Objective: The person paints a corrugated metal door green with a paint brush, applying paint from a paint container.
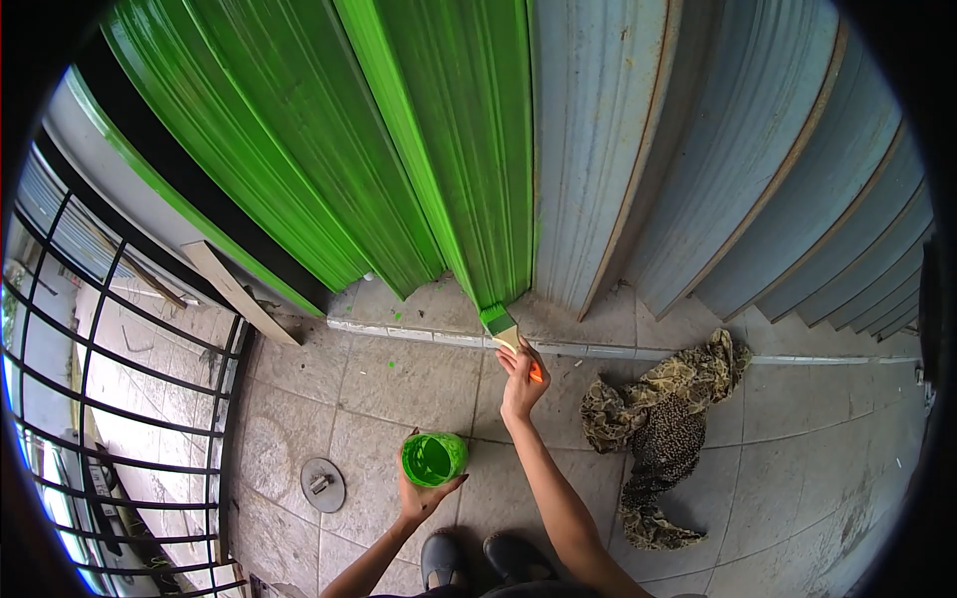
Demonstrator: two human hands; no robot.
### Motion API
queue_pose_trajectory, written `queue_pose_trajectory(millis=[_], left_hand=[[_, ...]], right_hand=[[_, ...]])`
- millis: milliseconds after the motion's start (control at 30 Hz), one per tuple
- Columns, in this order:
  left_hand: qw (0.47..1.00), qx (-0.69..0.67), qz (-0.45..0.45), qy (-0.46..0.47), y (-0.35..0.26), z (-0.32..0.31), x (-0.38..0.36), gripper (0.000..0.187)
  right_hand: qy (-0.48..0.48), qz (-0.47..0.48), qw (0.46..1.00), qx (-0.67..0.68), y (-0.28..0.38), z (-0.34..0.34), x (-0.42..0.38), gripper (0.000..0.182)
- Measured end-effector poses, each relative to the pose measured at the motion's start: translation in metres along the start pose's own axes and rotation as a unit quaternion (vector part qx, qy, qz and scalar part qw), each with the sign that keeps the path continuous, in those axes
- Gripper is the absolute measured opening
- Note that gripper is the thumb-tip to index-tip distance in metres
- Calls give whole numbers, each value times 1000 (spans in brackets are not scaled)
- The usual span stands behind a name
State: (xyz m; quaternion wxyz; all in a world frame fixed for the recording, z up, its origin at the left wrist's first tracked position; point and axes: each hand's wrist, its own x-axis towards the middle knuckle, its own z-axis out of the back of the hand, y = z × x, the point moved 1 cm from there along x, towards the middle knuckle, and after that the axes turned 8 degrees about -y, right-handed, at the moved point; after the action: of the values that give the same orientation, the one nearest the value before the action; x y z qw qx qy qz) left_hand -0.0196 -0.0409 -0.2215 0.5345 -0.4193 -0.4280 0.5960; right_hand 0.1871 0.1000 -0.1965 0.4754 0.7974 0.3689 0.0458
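My right hand (521, 377) is closed around the handle of a paintbrush (505, 332), whose orange handle end shows below the fingers. Green paint coats its bristles, which touch or nearly touch the lower edge of a green-painted folding metal panel (488, 199). In my left hand (424, 495) is a tub of green paint (435, 458), held upright with its mouth facing up and its walls smeared green. Right of the brush, the metal panels (588, 149) are unpainted grey-blue with rusty edges.
A patterned cloth (663, 429) lies crumpled on the tiled floor (399, 399), right of my arm. A round metal disc (323, 485) lies at left. A wooden strip (239, 291) leans near the black barred grille (120, 399). A low step (449, 337) runs beneath the panels.
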Motion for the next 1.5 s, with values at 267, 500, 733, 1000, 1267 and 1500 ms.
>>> queue_pose_trajectory(millis=[267, 500, 733, 1000, 1267, 1500], left_hand=[[1000, 4, -11, -7, -16, -1, 1, 96], [1000, 23, -18, -9, -10, 0, -1, 97], [1000, 7, -3, -10, -13, 0, 0, 100], [1000, 19, -11, -4, -20, -1, 2, 98], [1000, 18, -9, -8, -12, 0, 0, 96], [1000, -1, 0, -8, -6, -1, 1, 98]], right_hand=[[-11, 16, 999, -27, -15, 13, 3, 30], [6, 1, 1000, 23, -4, 9, -3, 32], [-18, 10, 1000, -5, -18, 21, 1, 32], [20, -42, 998, 37, -3, 9, 1, 33], [-21, 7, 1000, -19, -13, 24, 5, 37], [22, -37, 999, 14, -1, 5, 3, 35]])
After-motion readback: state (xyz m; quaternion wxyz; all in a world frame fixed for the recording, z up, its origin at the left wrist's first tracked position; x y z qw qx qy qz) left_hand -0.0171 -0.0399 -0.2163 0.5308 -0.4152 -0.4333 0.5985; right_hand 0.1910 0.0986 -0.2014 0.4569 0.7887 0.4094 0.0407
